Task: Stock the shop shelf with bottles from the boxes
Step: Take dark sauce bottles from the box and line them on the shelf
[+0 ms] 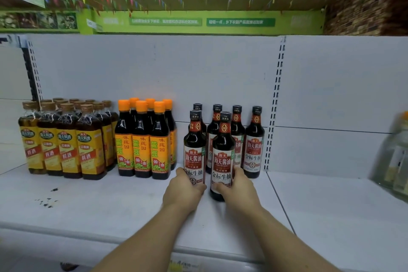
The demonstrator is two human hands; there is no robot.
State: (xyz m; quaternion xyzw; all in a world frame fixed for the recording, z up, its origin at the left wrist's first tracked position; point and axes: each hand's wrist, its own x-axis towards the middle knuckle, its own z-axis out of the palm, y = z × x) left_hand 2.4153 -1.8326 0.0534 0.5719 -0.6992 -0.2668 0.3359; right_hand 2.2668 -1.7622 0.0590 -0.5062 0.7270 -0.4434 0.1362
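- Nearest, two bare forearms rise from the bottom edge of the frame toward the lower centre, over the white shelf (99, 212).
- The left hand (184, 192) curls its fingers round the foot of the left soy sauce bottle (194, 154). The right hand (238, 190) wraps the foot of the right soy sauce bottle (222, 161) just beside it. Both grips close low on the body, leaving the necks free.
- The step in hand looks like setting this pair down at the front of the soy sauce group.
- The right bottle's base seems to rest on the shelf. The left one's base is hidden by the hand, so whether it is down cannot be told.
- The next move likely calls for lining both up with the rows behind and letting go without knocking the neighbours. The person would then go back to the boxes, which are not in view.
- Both bottles are upright and dark brown, with black caps and red-and-white labels facing forward.
- Behind them stand four matching bottles (255, 141).
- Farther left are the orange-capped bottles (142, 139), then the cooking wine bottles (66, 141) at mid left.
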